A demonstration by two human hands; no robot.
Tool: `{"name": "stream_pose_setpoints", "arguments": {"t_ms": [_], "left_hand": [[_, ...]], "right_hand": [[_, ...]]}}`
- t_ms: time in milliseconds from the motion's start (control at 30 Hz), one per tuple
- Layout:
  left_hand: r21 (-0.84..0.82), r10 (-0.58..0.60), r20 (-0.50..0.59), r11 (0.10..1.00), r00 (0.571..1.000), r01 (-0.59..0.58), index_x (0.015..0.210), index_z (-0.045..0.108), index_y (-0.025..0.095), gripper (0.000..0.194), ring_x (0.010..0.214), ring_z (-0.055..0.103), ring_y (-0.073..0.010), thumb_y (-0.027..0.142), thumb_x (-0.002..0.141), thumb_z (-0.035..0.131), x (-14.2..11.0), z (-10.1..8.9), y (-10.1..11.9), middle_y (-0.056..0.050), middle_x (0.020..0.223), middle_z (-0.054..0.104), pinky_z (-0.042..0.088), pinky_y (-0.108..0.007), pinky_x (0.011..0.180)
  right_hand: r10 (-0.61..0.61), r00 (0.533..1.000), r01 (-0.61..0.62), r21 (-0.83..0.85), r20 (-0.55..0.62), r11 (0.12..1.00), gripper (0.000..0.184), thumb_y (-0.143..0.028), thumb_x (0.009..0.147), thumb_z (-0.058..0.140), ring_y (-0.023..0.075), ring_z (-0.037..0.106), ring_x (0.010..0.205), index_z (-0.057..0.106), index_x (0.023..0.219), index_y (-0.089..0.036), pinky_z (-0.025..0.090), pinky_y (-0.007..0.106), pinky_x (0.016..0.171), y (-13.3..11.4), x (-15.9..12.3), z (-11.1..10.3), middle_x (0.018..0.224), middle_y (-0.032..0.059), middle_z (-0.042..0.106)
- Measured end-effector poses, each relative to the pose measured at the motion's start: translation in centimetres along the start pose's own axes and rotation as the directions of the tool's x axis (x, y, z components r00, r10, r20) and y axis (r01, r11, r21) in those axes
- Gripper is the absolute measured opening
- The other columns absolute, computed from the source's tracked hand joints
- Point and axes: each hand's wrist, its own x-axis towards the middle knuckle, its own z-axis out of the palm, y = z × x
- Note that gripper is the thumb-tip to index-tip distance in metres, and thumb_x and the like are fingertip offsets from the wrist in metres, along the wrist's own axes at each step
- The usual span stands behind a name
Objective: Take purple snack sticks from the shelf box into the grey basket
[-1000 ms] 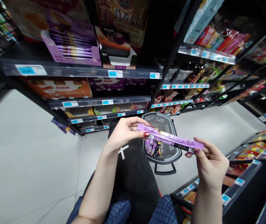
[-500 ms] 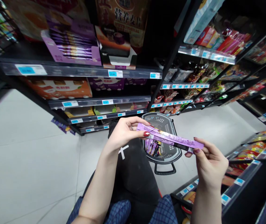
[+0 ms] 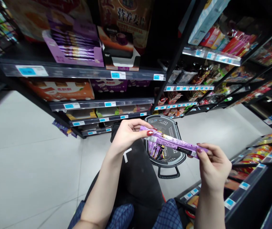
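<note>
Between my two hands I hold a long, thin purple stick packet (image 3: 171, 142), stretched out level with print and a black band on it. My left hand (image 3: 131, 133) pinches one end between thumb and fingers. The other end sits in the pinch of my right hand (image 3: 213, 160). Below the packet stands a grey and black shopping basket (image 3: 181, 156) with several purple and black stick packets (image 3: 155, 150) inside. On the shelf ahead, an open purple carton (image 3: 61, 57) holds rows of similar sticks.
Next to the purple carton is a brown and white box (image 3: 120, 47). An orange multipack (image 3: 61, 90) lies on the shelf (image 3: 131, 102) below. More shelving with bagged snacks (image 3: 257, 156) stands close on my right. Pale floor tiles (image 3: 42, 159) stretch to the left.
The packet has turned slightly about its length, so a different printed side shows. My left thumb has shifted up over it, and my right thumb now lies across its end.
</note>
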Motion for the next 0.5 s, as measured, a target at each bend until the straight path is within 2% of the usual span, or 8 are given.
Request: {"name": "stream_pose_setpoints", "arguments": {"t_ms": [200,367,433,500], "left_hand": [[-0.09,-0.027,-0.05,0.996,0.998,0.022,0.079,0.071,0.014,0.017,0.067,0.066,-0.0125,0.021,0.064,0.076,0.2,0.9,-0.7,-0.004,0.073,0.071,0.051,-0.02,0.063],[-0.063,0.004,-0.055,0.998,0.999,-0.007,0.081,0.068,0.014,0.016,0.066,0.061,-0.009,0.02,0.066,0.073,0.5,1.8,-1.0,-0.001,0.075,0.068,0.047,-0.017,0.06],[0.033,-0.029,0.019,0.999,0.999,0.028,0.082,0.067,0.014,0.017,0.066,0.06,-0.0087,0.019,0.067,0.072,0.6,1.6,-0.9,0.0,0.075,0.067,0.046,-0.017,0.059],[0.169,-0.141,0.182,0.979,0.973,0.11,0.085,0.067,0.014,0.02,0.061,0.058,-0.0085,0.021,0.067,0.071,0.7,1.1,-0.8,0.0,0.07,0.066,0.044,-0.018,0.056]], "right_hand": [[0.004,0.998,-0.007,-0.058,-0.055,0.998,0.013,-0.025,0.073,0.071,0.0088,0.057,0.052,0.066,0.082,-0.018,0.046,0.019,0.049,-0.2,0.3,0.5,0.066,-0.0002,0.064],[0.172,0.982,-0.181,0.133,0.078,0.975,0.022,-0.03,0.075,0.068,0.0119,0.061,0.057,0.055,0.09,-0.022,0.051,0.024,0.053,0.1,0.6,1.2,0.077,0.0007,0.065],[0.203,0.976,-0.211,0.12,0.076,0.97,0.028,-0.028,0.071,0.072,0.0122,0.061,0.054,0.053,0.09,-0.022,0.052,0.025,0.05,0.3,0.7,1.2,0.075,-0.0005,0.064],[0.196,0.978,-0.2,0.055,0.076,0.978,0.03,-0.026,0.067,0.075,0.0117,0.061,0.052,0.053,0.087,-0.021,0.053,0.024,0.049,0.2,0.9,1.1,0.072,-0.0021,0.062]]}}
